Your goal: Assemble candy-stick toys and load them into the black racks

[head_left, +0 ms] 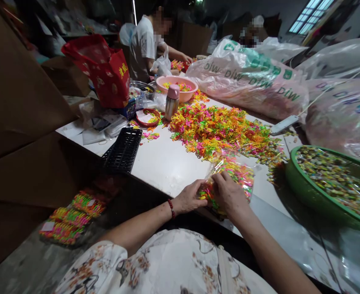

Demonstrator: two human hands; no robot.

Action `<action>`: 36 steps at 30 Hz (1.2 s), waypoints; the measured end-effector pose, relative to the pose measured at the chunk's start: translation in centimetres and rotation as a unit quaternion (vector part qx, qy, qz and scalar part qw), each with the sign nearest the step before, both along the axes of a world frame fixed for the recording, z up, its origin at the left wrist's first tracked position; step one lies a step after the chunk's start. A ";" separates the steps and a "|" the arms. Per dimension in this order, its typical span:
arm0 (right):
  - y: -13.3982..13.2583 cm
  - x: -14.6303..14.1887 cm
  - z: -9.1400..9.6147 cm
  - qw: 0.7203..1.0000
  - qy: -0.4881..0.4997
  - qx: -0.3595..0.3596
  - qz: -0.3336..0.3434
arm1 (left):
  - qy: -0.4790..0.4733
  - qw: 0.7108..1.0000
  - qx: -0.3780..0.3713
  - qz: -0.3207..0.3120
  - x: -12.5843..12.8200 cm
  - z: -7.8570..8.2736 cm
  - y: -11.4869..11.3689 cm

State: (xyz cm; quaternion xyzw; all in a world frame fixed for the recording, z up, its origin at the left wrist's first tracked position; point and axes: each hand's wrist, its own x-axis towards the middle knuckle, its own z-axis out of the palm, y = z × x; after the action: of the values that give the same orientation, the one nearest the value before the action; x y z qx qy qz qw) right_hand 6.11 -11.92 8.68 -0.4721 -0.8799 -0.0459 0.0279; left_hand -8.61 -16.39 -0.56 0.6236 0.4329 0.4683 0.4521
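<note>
A clear plastic bag point(239, 173) full of small bright pieces lies at the front edge of the white table, between my hands. With a red bead bracelet on its wrist, my left hand point(190, 198) grips the bag's left side, thumb and fingers closing on it. My right hand point(230, 194) rests over the bag's near part, its fingers curled and pressed onto the plastic. Just beyond the bag spreads a heap of loose colourful plastic pieces point(219, 126), yellow, orange, pink and green. What the pieces are is too small to tell.
A green basket point(293, 175) of small pieces stands at right. Black plastic trays point(125, 149), a pink-lidded bottle point(172, 102), a pink basin point(183, 97) and a red bag point(102, 73) are at left. Filled packs point(66, 220) lie below. Large sacks point(253, 77) and a co-worker point(143, 45) are behind.
</note>
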 end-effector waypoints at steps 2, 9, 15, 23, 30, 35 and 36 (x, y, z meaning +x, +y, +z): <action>0.5 -0.7 0.2 0.999 -0.028 -0.014 -0.014 | -0.001 1.000 -0.016 0.006 -0.1 0.1 0.1; 1.7 -2.1 0.5 0.997 0.021 -0.041 -0.063 | 0.042 0.999 -0.028 0.020 -0.4 0.9 0.8; 4.3 -0.6 0.5 0.982 0.121 -0.123 -0.078 | 0.023 0.999 -0.026 0.024 0.1 0.7 1.3; 6.3 0.5 0.8 0.960 0.166 -0.190 -0.120 | 0.009 1.000 -0.010 -0.001 0.0 0.7 1.6; 3.0 -2.6 1.6 0.995 0.010 -0.094 -0.021 | 0.042 0.999 -0.013 0.027 0.7 0.2 2.0; -1.1 -3.6 1.3 0.994 -0.082 -0.001 0.068 | 0.028 0.995 -0.043 0.090 1.8 -1.0 2.5; -1.8 -3.3 0.9 0.993 -0.083 0.015 0.084 | 0.019 0.994 -0.059 0.091 1.9 -1.1 2.5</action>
State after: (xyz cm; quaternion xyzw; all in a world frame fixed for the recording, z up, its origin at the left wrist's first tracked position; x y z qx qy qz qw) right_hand 2.82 -13.76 9.58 -0.3906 -0.9149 -0.0959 -0.0343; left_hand -6.66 -13.90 -1.67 0.5627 0.5235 0.4694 0.4347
